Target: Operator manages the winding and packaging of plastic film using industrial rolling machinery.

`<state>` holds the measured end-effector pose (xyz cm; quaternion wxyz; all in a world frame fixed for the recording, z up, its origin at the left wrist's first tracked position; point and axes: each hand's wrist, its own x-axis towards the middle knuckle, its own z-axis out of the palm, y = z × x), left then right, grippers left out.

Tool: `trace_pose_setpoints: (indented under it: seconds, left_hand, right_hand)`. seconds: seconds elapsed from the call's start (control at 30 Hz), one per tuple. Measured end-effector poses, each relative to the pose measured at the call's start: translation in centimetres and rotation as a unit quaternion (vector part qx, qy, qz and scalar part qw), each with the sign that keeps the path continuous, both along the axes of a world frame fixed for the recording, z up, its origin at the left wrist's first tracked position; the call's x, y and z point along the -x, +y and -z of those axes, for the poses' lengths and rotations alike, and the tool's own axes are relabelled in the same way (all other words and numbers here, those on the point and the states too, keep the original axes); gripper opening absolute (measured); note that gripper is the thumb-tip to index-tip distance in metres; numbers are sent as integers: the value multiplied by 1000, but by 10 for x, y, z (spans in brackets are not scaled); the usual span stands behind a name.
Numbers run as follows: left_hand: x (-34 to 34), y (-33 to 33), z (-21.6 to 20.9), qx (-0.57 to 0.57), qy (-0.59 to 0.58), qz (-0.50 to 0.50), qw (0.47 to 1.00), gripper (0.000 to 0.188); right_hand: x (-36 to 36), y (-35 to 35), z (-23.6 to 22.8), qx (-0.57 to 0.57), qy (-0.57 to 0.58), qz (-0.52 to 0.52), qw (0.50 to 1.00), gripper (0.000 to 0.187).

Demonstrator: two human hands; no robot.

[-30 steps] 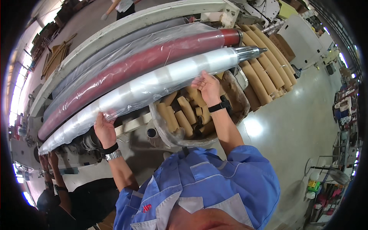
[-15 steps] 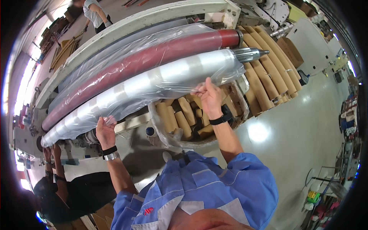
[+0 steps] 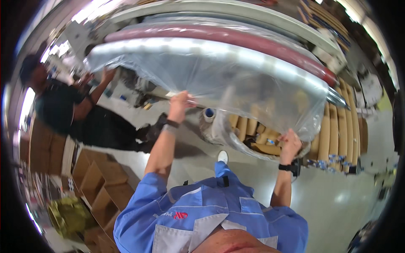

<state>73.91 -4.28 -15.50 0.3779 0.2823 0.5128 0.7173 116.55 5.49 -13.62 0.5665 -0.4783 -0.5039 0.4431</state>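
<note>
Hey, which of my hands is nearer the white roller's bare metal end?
Right. Your right hand grips the clear plastic film below and to the left of the metal end; your left hand holds the film much farther left.

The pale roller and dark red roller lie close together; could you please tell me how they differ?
The pale roller is whitish, the dark red roller deep red. The pale roller lies in front, the dark red roller behind it. Clear film stretches from the pale roller to the left hand and right hand; neither holds film at the dark red roller. Both are long and roughly parallel.
</note>
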Motion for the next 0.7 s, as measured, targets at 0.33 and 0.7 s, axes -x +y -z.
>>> trace_pose_setpoints:
  seconds: [0.33, 0.7]
  left_hand:
    - [-38, -183, 70, 53, 15, 25, 998, 35]
    - [-88, -253, 62, 73, -28, 32, 996, 31]
  right_hand:
    - [-42, -172, 47, 36, -148, -17, 988, 43]
    - [-77, -237, 61, 125, -91, -84, 984, 42]
